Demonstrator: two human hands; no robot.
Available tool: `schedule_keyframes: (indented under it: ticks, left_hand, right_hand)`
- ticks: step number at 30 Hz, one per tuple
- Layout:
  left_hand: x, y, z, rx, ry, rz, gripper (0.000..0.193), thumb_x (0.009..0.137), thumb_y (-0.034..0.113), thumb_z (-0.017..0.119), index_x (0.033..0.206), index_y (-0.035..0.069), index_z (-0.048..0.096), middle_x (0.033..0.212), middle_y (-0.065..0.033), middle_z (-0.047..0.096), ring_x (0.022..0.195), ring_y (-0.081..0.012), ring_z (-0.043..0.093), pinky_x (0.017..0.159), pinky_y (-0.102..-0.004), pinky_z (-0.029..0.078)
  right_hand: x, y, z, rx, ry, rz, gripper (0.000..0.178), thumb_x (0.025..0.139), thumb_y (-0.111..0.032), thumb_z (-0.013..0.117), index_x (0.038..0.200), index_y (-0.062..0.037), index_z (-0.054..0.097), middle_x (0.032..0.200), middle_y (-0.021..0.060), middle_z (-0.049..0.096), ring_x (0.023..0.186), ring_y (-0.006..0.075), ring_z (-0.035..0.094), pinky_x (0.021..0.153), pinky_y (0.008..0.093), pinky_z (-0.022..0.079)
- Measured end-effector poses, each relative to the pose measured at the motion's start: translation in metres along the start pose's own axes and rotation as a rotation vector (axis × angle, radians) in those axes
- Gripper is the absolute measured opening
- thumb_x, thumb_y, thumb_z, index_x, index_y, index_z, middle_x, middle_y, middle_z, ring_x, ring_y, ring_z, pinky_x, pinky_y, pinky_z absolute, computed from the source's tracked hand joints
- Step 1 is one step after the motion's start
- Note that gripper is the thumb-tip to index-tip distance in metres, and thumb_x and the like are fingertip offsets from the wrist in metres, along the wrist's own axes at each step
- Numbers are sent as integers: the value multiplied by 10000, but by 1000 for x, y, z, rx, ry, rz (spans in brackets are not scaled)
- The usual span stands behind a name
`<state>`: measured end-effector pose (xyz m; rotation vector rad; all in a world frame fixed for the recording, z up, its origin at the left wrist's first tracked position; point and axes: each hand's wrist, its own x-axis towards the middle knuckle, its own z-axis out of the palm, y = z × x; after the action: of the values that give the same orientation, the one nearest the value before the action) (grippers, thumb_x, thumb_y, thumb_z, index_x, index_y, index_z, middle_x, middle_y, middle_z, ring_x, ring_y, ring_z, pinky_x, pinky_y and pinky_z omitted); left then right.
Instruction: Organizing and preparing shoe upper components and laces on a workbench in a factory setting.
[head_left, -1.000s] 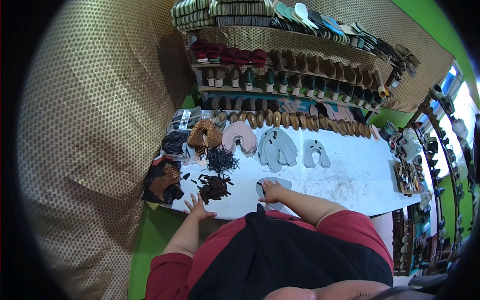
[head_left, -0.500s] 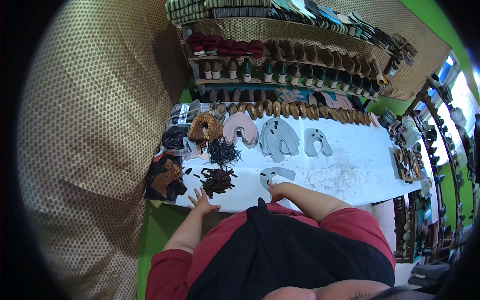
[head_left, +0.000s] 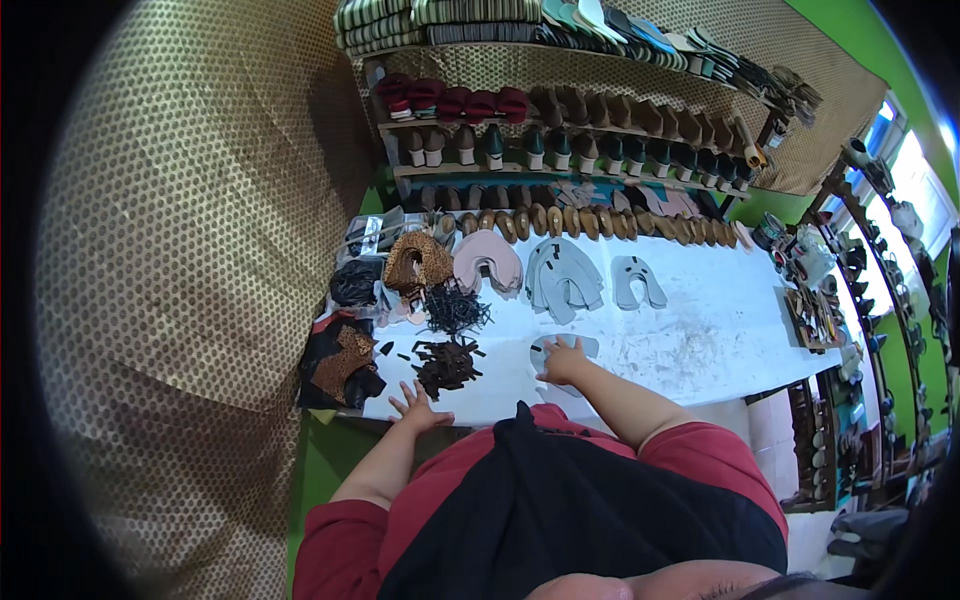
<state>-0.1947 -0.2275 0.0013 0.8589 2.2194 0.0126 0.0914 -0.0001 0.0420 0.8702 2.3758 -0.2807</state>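
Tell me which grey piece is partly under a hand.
The frontmost grey piece: the right hand partly covers it. The other grey pieces, farther back, have no hand over them.

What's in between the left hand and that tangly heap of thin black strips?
In the head view, a pile of short dark pieces lies between the left hand and the black tangle.
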Motion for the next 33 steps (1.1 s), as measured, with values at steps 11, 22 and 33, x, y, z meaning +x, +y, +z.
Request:
schedule_keyframes:
  ticks: [11, 22, 33]
  left_hand:
    - [3, 1, -2, 4, -33, -18, 1456, 592, 676, 816, 1553, 235, -185, 1605, -136, -273, 1419, -539, -234, 1065, -768, 35]
    - [8, 1, 2, 1, -20, -32, 1450, 599, 675, 814, 1550, 242, -191, 1597, -136, -292, 1416, -537, -246, 1057, -774, 25]
    - [-2, 13, 11, 33, 113, -79, 1440, 583, 675, 813, 1569, 213, -130, 1632, -93, -212, 1461, -470, -197, 1095, -737, 18]
  right_hand:
    - [7, 19, 0, 156, 136, 89, 476, 924, -509, 504, 1319, -265, 608, 1523, 11, 431, 1451, 325, 299, 1089, 758, 144]
    - [41, 24, 23, 89, 535, -187, 508, 878, -282, 632, 1373, -211, 542, 1457, 52, 486, 1395, 306, 377, 1103, 678, 248]
    - [15, 130, -35, 505, 434, -407, 201, 817, -235, 706, 968, -103, 718, 924, 118, 722, 871, 316, 681, 841, 452, 508]
